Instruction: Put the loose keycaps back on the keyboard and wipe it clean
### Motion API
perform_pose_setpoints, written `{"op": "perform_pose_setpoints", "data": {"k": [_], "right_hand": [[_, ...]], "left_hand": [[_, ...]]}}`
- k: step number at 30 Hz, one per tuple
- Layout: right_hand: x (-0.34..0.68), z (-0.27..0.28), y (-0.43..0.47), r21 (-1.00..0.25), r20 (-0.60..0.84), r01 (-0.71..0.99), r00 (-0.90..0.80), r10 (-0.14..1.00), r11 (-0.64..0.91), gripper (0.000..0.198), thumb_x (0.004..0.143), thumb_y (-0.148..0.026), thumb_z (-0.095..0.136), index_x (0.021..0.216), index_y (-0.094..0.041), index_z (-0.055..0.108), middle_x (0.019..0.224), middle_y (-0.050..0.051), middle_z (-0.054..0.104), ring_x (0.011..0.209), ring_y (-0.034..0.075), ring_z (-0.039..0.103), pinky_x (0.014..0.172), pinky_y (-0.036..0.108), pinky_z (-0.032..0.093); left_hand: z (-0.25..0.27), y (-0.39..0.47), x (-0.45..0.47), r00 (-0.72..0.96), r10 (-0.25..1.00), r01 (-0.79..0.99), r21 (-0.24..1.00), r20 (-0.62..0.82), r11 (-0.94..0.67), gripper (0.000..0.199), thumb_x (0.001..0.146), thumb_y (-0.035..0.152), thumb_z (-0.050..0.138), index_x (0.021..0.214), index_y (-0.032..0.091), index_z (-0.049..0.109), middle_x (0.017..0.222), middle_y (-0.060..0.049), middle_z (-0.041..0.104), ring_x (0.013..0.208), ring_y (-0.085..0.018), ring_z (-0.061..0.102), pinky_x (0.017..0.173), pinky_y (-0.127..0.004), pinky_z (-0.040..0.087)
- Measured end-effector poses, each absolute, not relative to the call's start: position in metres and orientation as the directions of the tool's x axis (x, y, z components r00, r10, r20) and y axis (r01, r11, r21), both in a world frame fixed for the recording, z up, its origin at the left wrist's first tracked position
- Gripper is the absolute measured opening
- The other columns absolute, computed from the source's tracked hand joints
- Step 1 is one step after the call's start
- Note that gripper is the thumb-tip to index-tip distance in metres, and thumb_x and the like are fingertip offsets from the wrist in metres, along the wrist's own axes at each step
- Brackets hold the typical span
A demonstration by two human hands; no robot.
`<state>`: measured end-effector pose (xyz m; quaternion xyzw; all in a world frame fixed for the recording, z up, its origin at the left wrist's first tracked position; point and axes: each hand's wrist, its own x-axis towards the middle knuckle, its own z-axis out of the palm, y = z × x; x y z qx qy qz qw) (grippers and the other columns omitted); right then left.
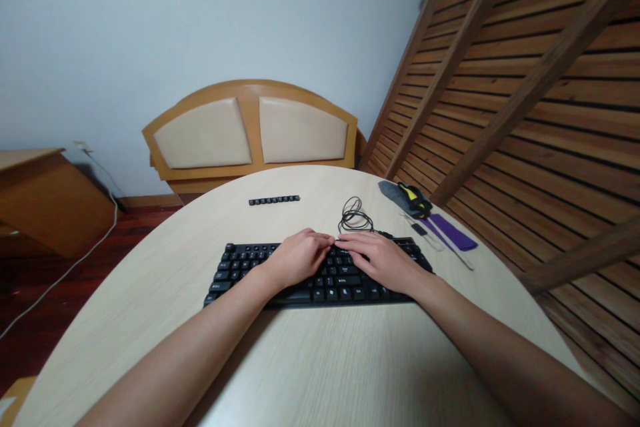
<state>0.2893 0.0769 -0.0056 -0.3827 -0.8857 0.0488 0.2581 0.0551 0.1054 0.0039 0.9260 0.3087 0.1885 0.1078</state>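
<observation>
A: Round pale tabletop [310,360], lower frame: a person's L hand [301,257] and R hand [383,259] over a blk kbd [347,280], ctr. Which is nearer?

B: About equal. The kbd lies directly beneath both, long axis running L–R across the frame; fingertips meet, or nearly so, nr its far edge, a bit R of ctr.

A: Grip?

B: Both sets of fingers narrow, held close tog. Anything small pinched at the tips would be hidden; no telling.

A: And the strip of blk keys [274,200]?

B: Above ctr frame, slightly L, lying beyond the kbd and apart from it. Long axis approx. L–R too; L hand nearer. Coiled cable [354,215] sits just beyond the R hand.
</observation>
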Motion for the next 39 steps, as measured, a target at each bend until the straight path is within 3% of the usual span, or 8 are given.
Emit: {"op": "perform_pose_setpoints", "data": {"k": [4, 9, 16, 25, 30, 34, 39], "right_hand": [[0.291, -0.007, 0.078, -0.313, 0.414, 0.656, -0.557, 0.720, 0.687, 0.039, 0.095, -0.012, 0.050, 0.126, -0.026, 0.068, 0.128, 0.004, 0.070, 0.121, 0.023, 0.063, 0.106, 0.046, 0.050], [0.291, -0.007, 0.078, -0.348, 0.419, 0.667, -0.517, 0.746, 0.658, 0.035, 0.097, -0.015, 0.049, 0.123, -0.027, 0.069, 0.124, 0.003, 0.072, 0.118, 0.022, 0.065, 0.104, 0.044, 0.052], [0.290, -0.005, 0.077, -0.373, 0.422, 0.659, -0.506, 0.752, 0.653, 0.029, 0.098, -0.021, 0.051, 0.120, -0.026, 0.069, 0.122, 0.005, 0.073, 0.115, 0.023, 0.067, 0.103, 0.044, 0.053], [0.293, -0.009, 0.079, -0.372, 0.417, 0.667, -0.502, 0.758, 0.646, 0.035, 0.096, -0.015, 0.048, 0.121, -0.027, 0.068, 0.123, 0.003, 0.071, 0.116, 0.021, 0.066, 0.103, 0.043, 0.052], [0.292, -0.007, 0.078, -0.370, 0.424, 0.662, -0.504, 0.753, 0.652, 0.030, 0.098, -0.018, 0.046, 0.118, -0.025, 0.068, 0.122, 0.004, 0.072, 0.115, 0.021, 0.066, 0.103, 0.044, 0.052], [0.291, -0.005, 0.077, -0.368, 0.437, 0.659, -0.499, 0.748, 0.655, 0.030, 0.098, -0.018, 0.046, 0.116, -0.026, 0.068, 0.120, 0.004, 0.073, 0.113, 0.022, 0.068, 0.101, 0.044, 0.053], [0.292, -0.007, 0.077, -0.367, 0.434, 0.658, -0.504, 0.747, 0.658, 0.030, 0.098, -0.018, 0.046, 0.117, -0.026, 0.067, 0.121, 0.004, 0.072, 0.114, 0.022, 0.067, 0.102, 0.045, 0.053]], "left_hand": [[0.005, 0.105, 0.055, 0.728, 0.625, 0.541, 0.323, 0.282, -0.777, 0.029, 0.100, 0.017, 0.047, 0.117, 0.018, 0.070, 0.119, -0.007, 0.073, 0.107, -0.024, 0.067, 0.098, -0.036, 0.050], [0.008, 0.101, 0.054, 0.778, 0.554, 0.482, 0.284, 0.296, -0.829, 0.030, 0.102, 0.018, 0.044, 0.114, 0.016, 0.071, 0.119, -0.009, 0.072, 0.102, -0.025, 0.066, 0.095, -0.038, 0.050], [-0.003, 0.100, 0.054, 0.700, 0.633, 0.530, 0.353, 0.330, -0.771, 0.030, 0.100, 0.020, 0.047, 0.121, 0.019, 0.069, 0.121, -0.006, 0.072, 0.108, -0.025, 0.064, 0.098, -0.039, 0.050], [0.004, 0.103, 0.054, 0.621, 0.724, 0.589, 0.431, 0.299, -0.683, 0.030, 0.099, 0.027, 0.047, 0.115, 0.019, 0.072, 0.114, -0.006, 0.075, 0.105, -0.023, 0.068, 0.097, -0.036, 0.051], [0.007, 0.124, 0.045, 0.521, 0.808, 0.737, 0.333, 0.275, -0.588, 0.030, 0.099, 0.029, 0.048, 0.111, 0.018, 0.073, 0.115, -0.009, 0.074, 0.107, -0.026, 0.068, 0.095, -0.035, 0.052], [0.006, 0.164, 0.031, 0.514, 0.818, 0.796, 0.212, 0.258, -0.567, 0.026, 0.093, 0.021, 0.052, 0.106, 0.018, 0.074, 0.130, -0.011, 0.066, 0.120, -0.028, 0.060, 0.102, -0.037, 0.048], [0.007, 0.209, 0.019, 0.490, 0.835, 0.847, 0.088, 0.252, -0.524, 0.040, 0.088, 0.010, 0.050, 0.125, 0.017, 0.064, 0.139, -0.011, 0.060, 0.131, -0.027, 0.050, 0.111, -0.040, 0.041]]}}
